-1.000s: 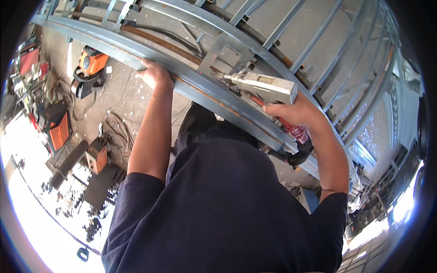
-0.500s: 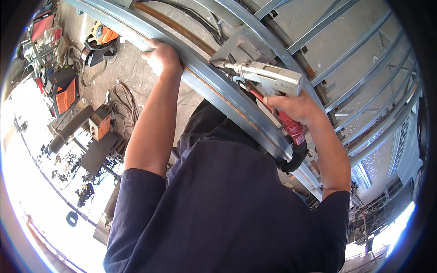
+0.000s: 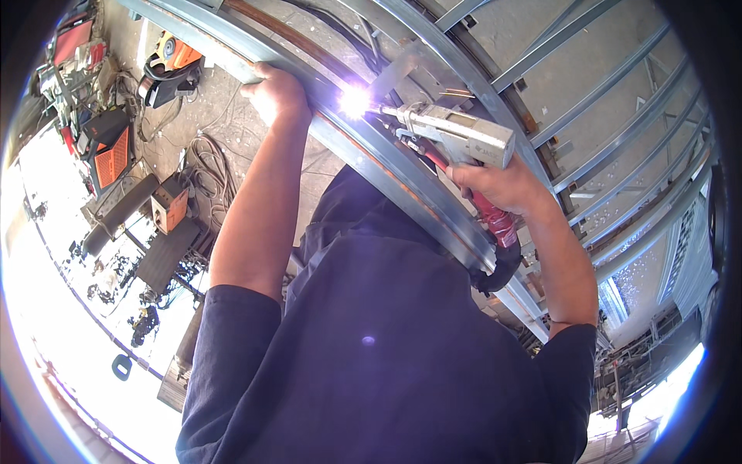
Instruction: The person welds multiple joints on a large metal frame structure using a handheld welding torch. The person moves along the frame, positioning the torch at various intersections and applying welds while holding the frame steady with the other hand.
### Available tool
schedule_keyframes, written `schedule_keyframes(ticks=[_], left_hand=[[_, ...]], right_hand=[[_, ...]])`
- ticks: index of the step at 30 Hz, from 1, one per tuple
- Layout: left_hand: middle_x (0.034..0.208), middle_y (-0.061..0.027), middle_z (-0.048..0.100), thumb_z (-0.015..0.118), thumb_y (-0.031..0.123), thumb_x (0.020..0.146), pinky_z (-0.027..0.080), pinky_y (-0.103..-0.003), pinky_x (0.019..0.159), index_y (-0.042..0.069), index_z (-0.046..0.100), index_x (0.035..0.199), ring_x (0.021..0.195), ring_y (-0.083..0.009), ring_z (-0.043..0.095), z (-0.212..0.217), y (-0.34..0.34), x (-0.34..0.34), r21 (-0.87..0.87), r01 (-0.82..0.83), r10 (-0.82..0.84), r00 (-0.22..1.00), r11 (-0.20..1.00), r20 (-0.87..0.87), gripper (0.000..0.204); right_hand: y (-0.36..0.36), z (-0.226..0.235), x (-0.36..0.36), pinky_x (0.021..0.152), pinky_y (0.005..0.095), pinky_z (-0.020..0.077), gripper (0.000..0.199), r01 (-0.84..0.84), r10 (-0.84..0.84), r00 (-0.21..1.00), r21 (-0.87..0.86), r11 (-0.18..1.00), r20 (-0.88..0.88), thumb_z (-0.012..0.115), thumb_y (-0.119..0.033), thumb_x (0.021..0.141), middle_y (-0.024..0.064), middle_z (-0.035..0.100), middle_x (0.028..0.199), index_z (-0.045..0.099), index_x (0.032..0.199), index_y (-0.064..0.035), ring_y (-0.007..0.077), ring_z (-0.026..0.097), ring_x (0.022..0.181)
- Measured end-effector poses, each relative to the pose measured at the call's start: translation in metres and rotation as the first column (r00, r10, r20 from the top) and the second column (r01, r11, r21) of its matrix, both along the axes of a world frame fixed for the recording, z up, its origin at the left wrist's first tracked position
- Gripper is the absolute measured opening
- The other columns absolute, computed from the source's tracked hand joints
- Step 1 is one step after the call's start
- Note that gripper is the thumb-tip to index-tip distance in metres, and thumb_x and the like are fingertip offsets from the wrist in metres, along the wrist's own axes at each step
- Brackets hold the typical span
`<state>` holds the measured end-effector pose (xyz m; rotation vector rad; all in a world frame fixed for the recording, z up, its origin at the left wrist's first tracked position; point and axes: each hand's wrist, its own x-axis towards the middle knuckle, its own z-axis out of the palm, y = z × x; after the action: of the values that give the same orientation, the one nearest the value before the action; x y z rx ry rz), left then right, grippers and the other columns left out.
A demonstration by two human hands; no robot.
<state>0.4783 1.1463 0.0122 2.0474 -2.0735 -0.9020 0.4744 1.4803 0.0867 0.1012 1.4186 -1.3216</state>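
My left hand [image 3: 280, 97] is closed around the edge of a long grey steel beam [image 3: 410, 182] that runs slantwise across in front of my body. In my right hand [image 3: 506, 185] is a welding torch [image 3: 456, 127], with a pale boxy body, a red-wrapped handle and a thick black cable at its lower end. The torch's tip points left to the beam's far edge. There a bright white-violet welding arc [image 3: 355, 101] glows, hiding the tip and the spot it meets. A flat metal plate [image 3: 398, 68] stands just beyond the arc.
A frame of curved and straight steel bars [image 3: 587, 93] spreads over the far right. Orange-and-black machine [image 3: 176, 58] stands on the floor at the far left. Coiled cable [image 3: 209, 174] and an orange-fronted box [image 3: 112, 161] lie left of my left arm.
A bright arc has lit at the torch's tip, where there was none before. Both hands keep their grip and have hardly moved.
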Motion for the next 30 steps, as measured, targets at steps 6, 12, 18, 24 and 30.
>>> schedule_keyframes(ticks=[6,12,18,24,30], left_hand=[[0.141,-0.0323,0.055,0.031,0.054,0.106,0.052,-0.051,0.105,-0.006,0.029,0.153,0.123,-0.0475,0.062,0.0,-0.001,0.001,-0.008,0.022,-0.021,0.999,1.0,0.027,0.076],[0.143,-0.0309,0.055,0.029,0.055,0.106,0.051,-0.051,0.107,-0.005,0.028,0.154,0.124,-0.0477,0.061,0.005,0.002,-0.001,0.032,0.007,-0.008,1.0,0.999,0.025,0.077],[0.144,-0.0301,0.054,0.029,0.055,0.106,0.049,-0.051,0.109,-0.004,0.029,0.154,0.126,-0.0478,0.06,-0.002,-0.003,0.001,0.031,-0.005,0.005,1.0,0.999,0.023,0.077],[0.144,-0.03,0.055,0.031,0.056,0.106,0.049,-0.051,0.109,-0.005,0.03,0.153,0.125,-0.0471,0.06,-0.003,-0.001,0.001,-0.003,0.003,-0.003,1.0,1.0,0.025,0.077],[0.141,-0.0334,0.055,0.036,0.052,0.105,0.048,-0.051,0.108,-0.008,0.032,0.15,0.124,-0.0477,0.061,0.005,0.004,-0.003,0.012,-0.01,0.01,1.0,1.0,0.002,0.076]], right_hand=[[-0.001,0.004,0.0,0.067,0.0302,0.0558,0.048,-0.023,0.023,1.0,0.056,0.998,-0.004,0.074,-0.016,0.091,0.0037,0.069,0.1,0.061,0.135,-0.0026,0.011,0.064,0.076],[0.003,0.003,0.0,0.076,0.0306,0.059,0.055,-0.011,0.011,1.0,0.086,0.996,0.003,0.079,-0.01,0.088,0.0068,0.069,0.114,0.059,0.138,-0.0016,0.0126,0.066,0.094],[0.005,0.002,0.002,0.075,0.0307,0.0589,0.056,0.011,-0.012,1.0,0.042,0.999,0.023,0.079,-0.01,0.087,0.0066,0.069,0.113,0.059,0.139,-0.002,0.0124,0.066,0.093],[0.008,0.005,0.004,0.069,0.0308,0.0565,0.055,0.004,-0.004,1.0,0.053,0.999,0.008,0.076,-0.016,0.089,0.0049,0.069,0.104,0.058,0.139,-0.0036,0.0122,0.064,0.081],[0.043,0.015,0.007,0.071,0.0327,0.0579,0.047,0.019,-0.027,0.998,0.14,0.99,0.05,0.081,-0.016,0.087,0.0057,0.069,0.1,0.063,0.127,-0.0006,0.0142,0.066,0.081]])
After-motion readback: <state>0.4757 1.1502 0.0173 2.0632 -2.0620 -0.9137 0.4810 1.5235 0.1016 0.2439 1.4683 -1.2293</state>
